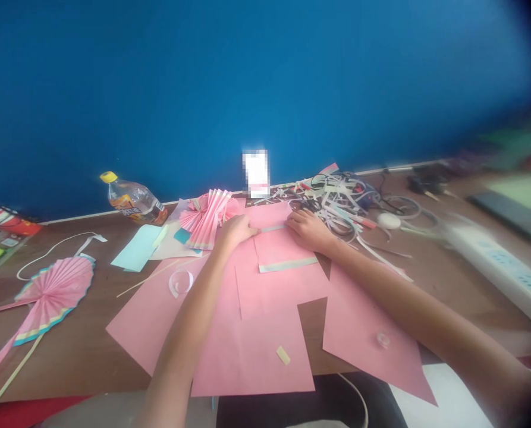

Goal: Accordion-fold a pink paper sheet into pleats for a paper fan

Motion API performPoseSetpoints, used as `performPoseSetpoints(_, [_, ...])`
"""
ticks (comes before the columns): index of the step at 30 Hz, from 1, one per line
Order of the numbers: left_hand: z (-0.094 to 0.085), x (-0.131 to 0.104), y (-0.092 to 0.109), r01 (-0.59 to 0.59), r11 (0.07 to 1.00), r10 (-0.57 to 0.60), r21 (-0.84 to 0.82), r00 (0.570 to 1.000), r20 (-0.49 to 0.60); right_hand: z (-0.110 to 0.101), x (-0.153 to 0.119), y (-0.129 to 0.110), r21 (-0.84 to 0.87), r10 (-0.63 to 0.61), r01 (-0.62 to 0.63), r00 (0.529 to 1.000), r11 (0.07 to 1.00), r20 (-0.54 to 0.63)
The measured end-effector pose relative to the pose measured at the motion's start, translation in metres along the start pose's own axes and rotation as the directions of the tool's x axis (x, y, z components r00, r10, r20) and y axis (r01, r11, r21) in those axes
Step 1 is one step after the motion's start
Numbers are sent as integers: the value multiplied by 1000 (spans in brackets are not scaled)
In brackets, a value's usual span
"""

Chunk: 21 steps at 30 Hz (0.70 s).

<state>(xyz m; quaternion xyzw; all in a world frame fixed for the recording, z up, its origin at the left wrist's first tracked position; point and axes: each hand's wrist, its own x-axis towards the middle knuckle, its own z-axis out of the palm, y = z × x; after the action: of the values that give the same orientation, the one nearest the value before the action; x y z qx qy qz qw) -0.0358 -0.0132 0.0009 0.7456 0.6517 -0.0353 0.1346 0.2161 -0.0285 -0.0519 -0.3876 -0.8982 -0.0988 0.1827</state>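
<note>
A small sheet of pink paper (276, 245) lies over larger pink sheets in front of me. One pale strip (288, 265) runs along its near edge, and a second pale strip (274, 228) crosses it between my hands. My left hand (238, 231) is at the left end of that second strip, its thumb toward the paper and its other fingers curled. At the right end, my right hand (308, 230) grips the paper's edge with bent fingers. The undersides of both hands are hidden. Left of them sits a pleated pink paper fan (208, 219).
Paper strips and cables (343, 199) are heaped behind my right hand. A bottle (134, 200) leans at the back left, and another pink fan (57, 294) lies far left. Tape rolls (180, 284) rest on the sheets. A power strip (499, 264) is at right.
</note>
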Motion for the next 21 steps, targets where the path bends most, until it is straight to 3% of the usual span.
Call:
performPoseSetpoints(2, [4,1,5,-162,982,153,-96,984,-92,-1,1,0,4,-3,3,1000,1000,19])
performPoseSetpoints(6, [20,4,24,-457,872,409,-175,878,-249,-4,2,-2,3,43,-43,999,999,21])
performPoseSetpoints(10, [30,6,35,-538,830,492,-144,830,-262,-4,2,-3,4,36,-37,999,999,24])
performPoseSetpoints(17, [28,9,28,-598,786,551,-158,793,-259,-6,3,-2,-104,-19,20,1000,994,10])
performPoseSetpoints(21, [29,6,30,-667,734,574,-131,712,-405,-16,5,2,-152,-15,3,997,988,-77])
